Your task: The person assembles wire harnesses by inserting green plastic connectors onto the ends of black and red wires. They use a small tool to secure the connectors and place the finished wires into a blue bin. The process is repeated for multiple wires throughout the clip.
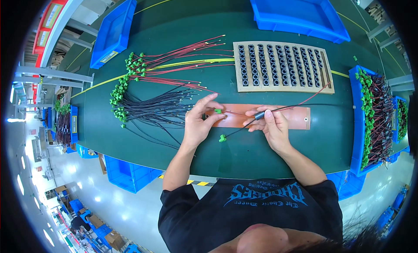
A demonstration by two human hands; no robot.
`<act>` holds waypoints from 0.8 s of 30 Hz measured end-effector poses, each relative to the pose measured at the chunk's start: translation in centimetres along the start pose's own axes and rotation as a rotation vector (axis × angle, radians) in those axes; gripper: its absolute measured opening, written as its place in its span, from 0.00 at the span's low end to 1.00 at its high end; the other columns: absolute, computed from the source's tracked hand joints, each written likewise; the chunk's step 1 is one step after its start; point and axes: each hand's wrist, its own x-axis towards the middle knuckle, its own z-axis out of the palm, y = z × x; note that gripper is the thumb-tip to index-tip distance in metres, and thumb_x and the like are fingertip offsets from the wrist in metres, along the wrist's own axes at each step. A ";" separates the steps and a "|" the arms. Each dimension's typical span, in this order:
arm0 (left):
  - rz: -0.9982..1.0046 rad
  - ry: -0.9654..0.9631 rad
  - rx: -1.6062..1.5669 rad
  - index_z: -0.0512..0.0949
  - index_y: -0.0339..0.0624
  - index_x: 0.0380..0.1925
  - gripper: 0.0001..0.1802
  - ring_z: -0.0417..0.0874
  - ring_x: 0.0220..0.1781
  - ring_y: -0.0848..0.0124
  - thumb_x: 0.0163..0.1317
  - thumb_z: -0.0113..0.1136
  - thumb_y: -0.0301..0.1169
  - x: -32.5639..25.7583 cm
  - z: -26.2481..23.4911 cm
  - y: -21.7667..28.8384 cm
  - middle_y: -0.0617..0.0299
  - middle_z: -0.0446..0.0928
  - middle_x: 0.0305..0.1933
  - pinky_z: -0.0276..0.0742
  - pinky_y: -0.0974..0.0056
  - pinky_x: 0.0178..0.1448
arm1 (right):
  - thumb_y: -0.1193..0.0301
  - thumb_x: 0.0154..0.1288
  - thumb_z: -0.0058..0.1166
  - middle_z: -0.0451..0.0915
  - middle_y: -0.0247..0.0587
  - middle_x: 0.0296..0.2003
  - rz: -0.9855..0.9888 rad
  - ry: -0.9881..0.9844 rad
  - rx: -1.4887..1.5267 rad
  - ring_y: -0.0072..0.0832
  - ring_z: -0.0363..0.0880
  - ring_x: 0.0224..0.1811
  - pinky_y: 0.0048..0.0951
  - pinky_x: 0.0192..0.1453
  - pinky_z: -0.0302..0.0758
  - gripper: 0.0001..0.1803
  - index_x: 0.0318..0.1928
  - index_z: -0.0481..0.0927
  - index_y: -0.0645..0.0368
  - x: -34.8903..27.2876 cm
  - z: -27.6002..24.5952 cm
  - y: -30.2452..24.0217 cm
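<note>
Black shirt [261, 211] sat below the brown strip [298, 119]. Over it, left grip [198, 123] pinched green connector [218, 111], right grip [276, 127] black tube [259, 115]; crossed wires [238, 130] risked snagging.

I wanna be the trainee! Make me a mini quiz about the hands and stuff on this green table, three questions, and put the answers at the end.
1. True or false: the wooden board with rows of black pieces lies right under both hands.
2. Pick one. The connector at the fingertips of the left hand is:
A) red
B) green
C) white
3. Which hand holds the small black tube?

Key:
1. False. The board lies beyond the hands, farther from the person.
2. B, green.
3. The right hand.
</note>
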 end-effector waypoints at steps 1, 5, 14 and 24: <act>0.043 0.001 0.065 0.77 0.35 0.66 0.32 0.89 0.54 0.64 0.60 0.69 0.12 0.0 -0.1 0.0 0.54 0.88 0.47 0.86 0.60 0.60 | 0.64 0.89 0.38 0.82 0.61 0.58 -0.002 -0.004 -0.009 0.44 0.89 0.52 0.36 0.51 0.89 0.17 0.62 0.73 0.62 0.0 0.0 0.0; 0.111 -0.001 0.255 0.81 0.34 0.61 0.28 0.90 0.52 0.67 0.59 0.72 0.15 0.1 -0.2 0.3 0.53 0.91 0.45 0.85 0.61 0.60 | 0.65 0.89 0.38 0.83 0.58 0.56 -0.014 -0.004 -0.016 0.44 0.89 0.53 0.36 0.53 0.89 0.16 0.61 0.73 0.63 0.0 0.3 -0.3; 0.146 0.031 0.389 0.84 0.33 0.54 0.21 0.91 0.47 0.66 0.59 0.73 0.17 0.1 0.1 0.6 0.53 0.91 0.43 0.85 0.62 0.57 | 0.63 0.89 0.37 0.82 0.58 0.57 -0.036 -0.002 -0.069 0.47 0.88 0.55 0.40 0.57 0.88 0.18 0.62 0.72 0.64 0.0 0.0 0.3; 0.182 0.054 0.494 0.86 0.31 0.48 0.17 0.91 0.46 0.63 0.57 0.73 0.16 0.3 0.6 0.9 0.51 0.90 0.42 0.87 0.62 0.52 | 0.65 0.88 0.40 0.83 0.54 0.55 -0.034 0.042 -0.023 0.39 0.87 0.56 0.37 0.60 0.88 0.16 0.59 0.74 0.64 0.0 0.8 0.0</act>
